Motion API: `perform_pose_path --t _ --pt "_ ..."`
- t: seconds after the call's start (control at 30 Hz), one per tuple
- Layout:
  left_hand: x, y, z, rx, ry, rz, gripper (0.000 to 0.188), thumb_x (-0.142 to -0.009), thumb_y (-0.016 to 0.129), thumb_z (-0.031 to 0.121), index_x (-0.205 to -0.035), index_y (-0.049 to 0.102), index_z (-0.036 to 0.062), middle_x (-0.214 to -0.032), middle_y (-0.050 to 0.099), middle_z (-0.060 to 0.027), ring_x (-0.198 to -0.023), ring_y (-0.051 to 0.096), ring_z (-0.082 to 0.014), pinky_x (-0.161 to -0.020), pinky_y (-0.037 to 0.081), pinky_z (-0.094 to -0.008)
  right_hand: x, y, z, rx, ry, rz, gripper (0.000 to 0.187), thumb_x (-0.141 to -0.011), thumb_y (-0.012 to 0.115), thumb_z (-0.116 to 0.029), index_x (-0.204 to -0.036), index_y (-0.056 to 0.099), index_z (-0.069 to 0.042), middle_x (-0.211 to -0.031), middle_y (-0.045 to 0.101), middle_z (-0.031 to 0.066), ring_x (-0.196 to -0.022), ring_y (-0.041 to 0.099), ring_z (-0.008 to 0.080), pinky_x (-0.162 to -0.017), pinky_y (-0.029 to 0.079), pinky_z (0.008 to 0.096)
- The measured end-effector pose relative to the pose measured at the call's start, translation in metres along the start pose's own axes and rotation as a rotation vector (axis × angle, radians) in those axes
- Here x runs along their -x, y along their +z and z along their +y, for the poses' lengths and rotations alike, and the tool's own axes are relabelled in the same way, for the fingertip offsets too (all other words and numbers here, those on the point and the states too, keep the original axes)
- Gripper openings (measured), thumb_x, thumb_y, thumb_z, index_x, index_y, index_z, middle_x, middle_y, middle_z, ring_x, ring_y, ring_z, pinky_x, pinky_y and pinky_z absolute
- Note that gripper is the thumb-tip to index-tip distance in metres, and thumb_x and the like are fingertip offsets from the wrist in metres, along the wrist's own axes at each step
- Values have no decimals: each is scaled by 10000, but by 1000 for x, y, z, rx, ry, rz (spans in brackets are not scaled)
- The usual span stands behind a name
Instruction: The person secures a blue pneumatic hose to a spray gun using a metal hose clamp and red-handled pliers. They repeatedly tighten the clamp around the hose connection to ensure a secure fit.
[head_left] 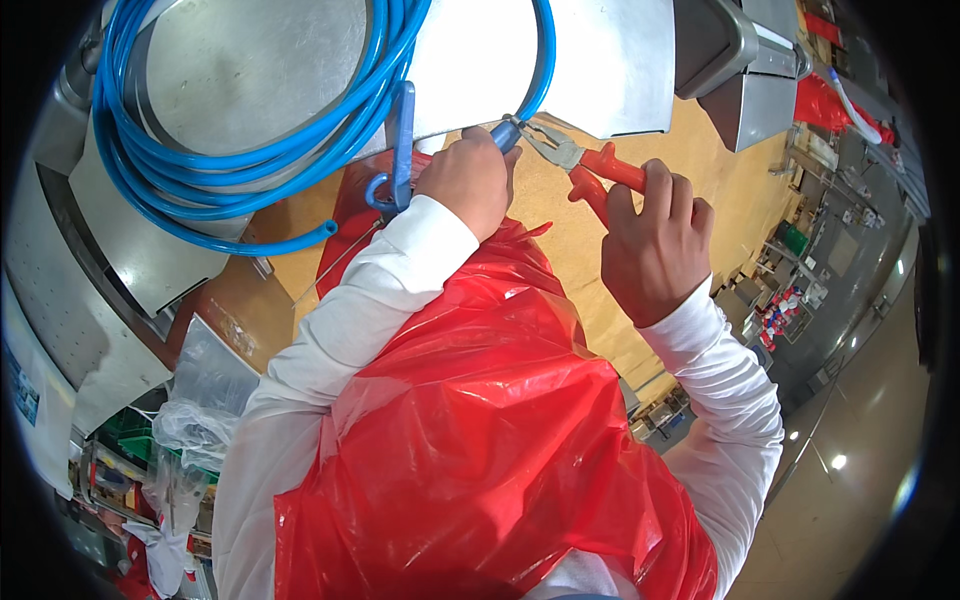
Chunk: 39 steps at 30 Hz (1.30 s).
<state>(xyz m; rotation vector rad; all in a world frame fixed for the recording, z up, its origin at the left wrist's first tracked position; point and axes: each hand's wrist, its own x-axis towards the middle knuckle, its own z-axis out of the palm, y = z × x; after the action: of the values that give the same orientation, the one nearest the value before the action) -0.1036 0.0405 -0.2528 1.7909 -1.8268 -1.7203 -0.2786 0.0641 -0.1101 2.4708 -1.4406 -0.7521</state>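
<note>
My left hand (468, 186) is closed around the end of a blue hose (545, 60), near a dark blue fitting (506, 134) with a small metal clamp on it. In my right hand (660, 240) are pliers (557, 150) with red handles. Their jaws are at the clamp; whether they grip it I cannot tell. The handles stand apart. Beside my left wrist is a blue plastic piece (403, 145) with a straight bar and a ring. A coil of the same blue hose (120, 130) lies to the left, its cut end (328, 229) pointing toward me.
Metal surfaces (255, 70) lie under the coil. At the upper right juts a grey metal housing (745, 90). A red plastic apron (480, 400) covers my front. Clear plastic bags (200, 410) hang at lower left, near shelves with crates. The tan floor (620, 300) shows below my hands.
</note>
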Motion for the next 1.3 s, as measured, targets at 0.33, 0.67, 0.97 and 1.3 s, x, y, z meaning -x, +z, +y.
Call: perform_pose_path --t 0.33,0.67,0.97,1.3 --pt "-1 5 -3 30 26 49 426 -1097 595 322 -1035 620 -98 -894 733 -321 -865 742 -491 -773 602 -550 -14 -2 7 -366 79 -381 109 -880 653 -110 -946 635 -25 -1004 657 251 -824 676 411 -672 529 513" --pt "-1 8 -3 -12 9 52 384 -1095 604 311 -1075 612 -72 -909 759 -268 -898 771 -441 -772 625 -515 -38 17 46 -1455 523 -1112 464 -835 571 -92 -1286 596 14 -971 714 215 -839 733 342 -712 601 465" --pt "-2 12 -3 -18 48 79 379 -1087 614 314 -1073 618 -65 -904 760 -269 -896 771 -441 -768 623 -520 15 53 31 -2843 812 -1184 262 -765 653 -134 -999 556 -67 -1212 639 325 -988 730 483 -916 610 594" --pt "0 3 3 -20 -9 37 400 -1101 588 330 -1080 624 -68 -900 761 -261 -873 777 -429 -755 629 -509 11 17 20 -327 127 -187 383 -771 683 -70 -1153 668 -48 -1223 591 194 -1079 610 387 -874 503 540"
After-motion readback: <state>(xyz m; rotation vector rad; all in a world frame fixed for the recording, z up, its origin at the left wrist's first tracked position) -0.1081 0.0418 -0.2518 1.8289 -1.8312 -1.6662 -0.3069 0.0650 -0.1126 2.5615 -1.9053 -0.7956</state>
